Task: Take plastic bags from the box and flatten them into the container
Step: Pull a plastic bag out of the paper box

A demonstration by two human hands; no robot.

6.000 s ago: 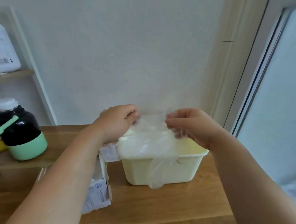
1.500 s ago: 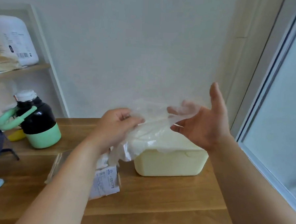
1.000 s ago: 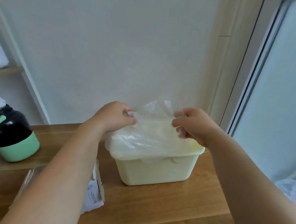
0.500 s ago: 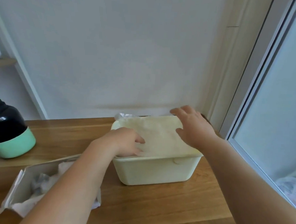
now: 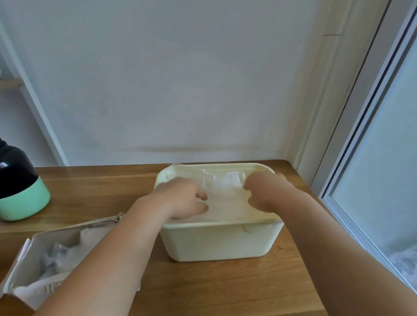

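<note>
Both hands sit lower in the container than half a second ago, and your right fingers, flat then, are now bent under.

Nearest you, down-left of your left hand (image 5: pixel 183 200), the cardboard box (image 5: pixel 16 263) lies open on the table (image 5: pixel 219 291). Crumpled bags (image 5: pixel 52 258) are left inside, so more rounds to go, I'd judge.

Right under both hands: cream container (image 5: pixel 217 243), upright. The clear plastic bag (image 5: pixel 222 194) is spread across its top, over what looks like a stack of earlier ones; depth of the stack not readable.

Left hand: fingers curled, tips down on the film at its near-left part. Right hand (image 5: pixel 266 192): knuckles up, fingers tucked down at the far-right part. Pressing or pinching the film? Cannot tell for either.

Risks:
- Film is thin and springy. Lift off fast and it may puff back up or cling to your skin and come out with the hand.
- Trapped air could leave a bulge between your hands; smooth it outward.
- One corner peeks over the rim beyond your left hand and could snag.

Far left of your left hand, a black-and-green bottle (image 5: pixel 10 183), well apart.
</note>
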